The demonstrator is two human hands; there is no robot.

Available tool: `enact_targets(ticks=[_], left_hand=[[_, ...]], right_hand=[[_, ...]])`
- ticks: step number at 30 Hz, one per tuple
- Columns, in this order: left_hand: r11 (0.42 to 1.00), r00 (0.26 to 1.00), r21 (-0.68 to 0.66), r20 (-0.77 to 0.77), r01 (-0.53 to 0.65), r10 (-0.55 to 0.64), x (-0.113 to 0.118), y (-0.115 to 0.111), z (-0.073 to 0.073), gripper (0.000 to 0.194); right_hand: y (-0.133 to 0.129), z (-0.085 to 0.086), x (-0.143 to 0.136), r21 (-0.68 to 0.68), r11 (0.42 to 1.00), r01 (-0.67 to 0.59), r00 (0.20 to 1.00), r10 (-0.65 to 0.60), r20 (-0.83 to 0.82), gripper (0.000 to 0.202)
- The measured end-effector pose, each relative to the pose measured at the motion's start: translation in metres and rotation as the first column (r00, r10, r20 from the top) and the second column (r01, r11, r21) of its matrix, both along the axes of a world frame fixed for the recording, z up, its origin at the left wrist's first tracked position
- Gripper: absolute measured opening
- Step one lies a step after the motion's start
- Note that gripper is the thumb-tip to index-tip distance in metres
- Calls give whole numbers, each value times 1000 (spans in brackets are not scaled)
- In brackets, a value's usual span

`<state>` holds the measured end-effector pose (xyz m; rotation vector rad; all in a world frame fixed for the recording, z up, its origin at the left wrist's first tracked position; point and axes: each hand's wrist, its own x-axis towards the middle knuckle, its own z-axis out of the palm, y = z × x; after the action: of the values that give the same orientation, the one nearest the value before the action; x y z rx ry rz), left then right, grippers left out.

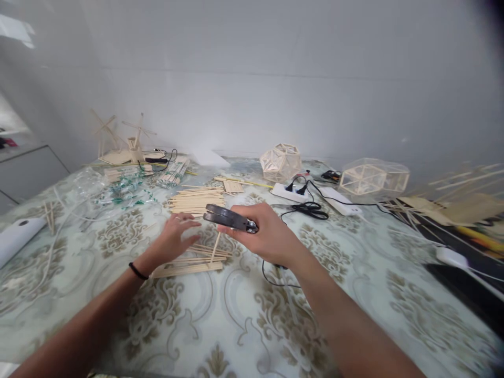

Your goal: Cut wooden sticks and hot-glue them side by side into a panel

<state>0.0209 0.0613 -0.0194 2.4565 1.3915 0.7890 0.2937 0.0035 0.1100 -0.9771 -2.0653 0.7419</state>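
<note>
My right hand (pixel 263 228) is wrapped round a dark grey plier-like hand tool (pixel 228 216). Two curved arms of the tool point left, with a metallic joint near my fingers; its exact kind is unclear. Left of it, my left hand (pixel 175 236) hovers over wooden sticks, fingers apart and nothing seen in them. A loose bundle of thin wooden sticks (pixel 199 201) lies just beyond that hand. Below both hands are more sticks (pixel 192 269), and one slanted stick (pixel 215 248) crosses them, its upper end near my right hand.
A white power strip (pixel 289 192) with black plugs and cables lies behind my right hand. Stick-built frames (pixel 281 161) stand by the wall, with a clear-covered one (pixel 374 177) farther right. Plastic wrappers (pixel 126 189) lie at left. A patterned cloth (pixel 197 325) covers the table.
</note>
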Motion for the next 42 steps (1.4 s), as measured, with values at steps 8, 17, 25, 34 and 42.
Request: enact_targets(ticks=[8, 17, 25, 34, 42], left_hand=[[933, 902, -27, -268, -358, 338, -34, 23, 7, 37], [915, 880, -117, -344, -386, 328, -27, 22, 2, 37], [946, 962, -176, -70, -273, 264, -35, 19, 18, 36], [985, 868, -139, 472, -99, 154, -32, 6, 37, 33], [991, 611, -36, 790, 130, -52, 2, -36, 70, 28]], right_hand=[[2, 1, 6, 1, 999, -42, 999, 42, 19, 28], [4, 0, 7, -3, 999, -36, 999, 36, 19, 36], [5, -1, 8, -13, 1000, -28, 999, 28, 21, 36], [3, -1, 4, -3, 999, -53, 999, 53, -5, 32], [-2, -3, -7, 33, 998, -49, 999, 49, -20, 29]])
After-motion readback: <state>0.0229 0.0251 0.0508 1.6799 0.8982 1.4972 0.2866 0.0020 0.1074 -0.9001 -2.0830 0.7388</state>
